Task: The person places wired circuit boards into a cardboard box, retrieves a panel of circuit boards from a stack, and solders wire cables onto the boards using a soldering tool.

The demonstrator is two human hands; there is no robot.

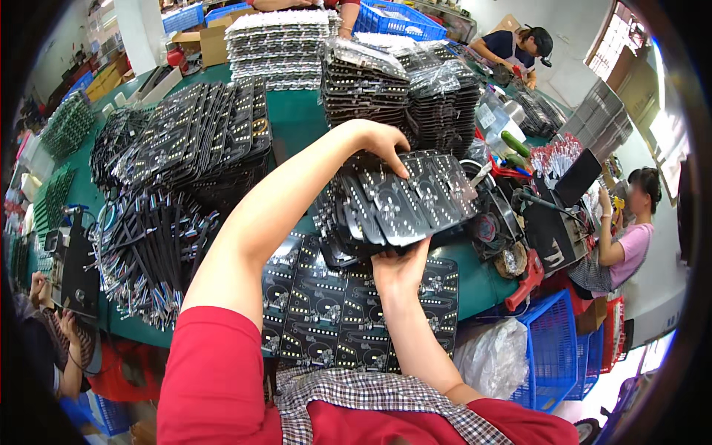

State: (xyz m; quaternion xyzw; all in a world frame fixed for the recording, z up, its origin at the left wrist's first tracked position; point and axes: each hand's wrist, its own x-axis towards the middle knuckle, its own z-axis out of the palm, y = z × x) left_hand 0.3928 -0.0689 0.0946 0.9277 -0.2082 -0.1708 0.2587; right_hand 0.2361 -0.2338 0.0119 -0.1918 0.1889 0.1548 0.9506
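Left hand (382, 141) grip: fingers curled over the top edge of a fanned stack of black circuit boards (397, 204), thumb on its face. Right hand (399, 268) grip: clamped on the same stack's bottom edge from below. The stack is held above the green tabletop (297, 119). Left of the grips: heaps of black boards (196, 137). Under the right grip: flat black panels (326, 311). Behind the left grip: clear-bagged board bundles (400, 81). Right of the grips: red tool (528, 278), blue basket (552, 348).
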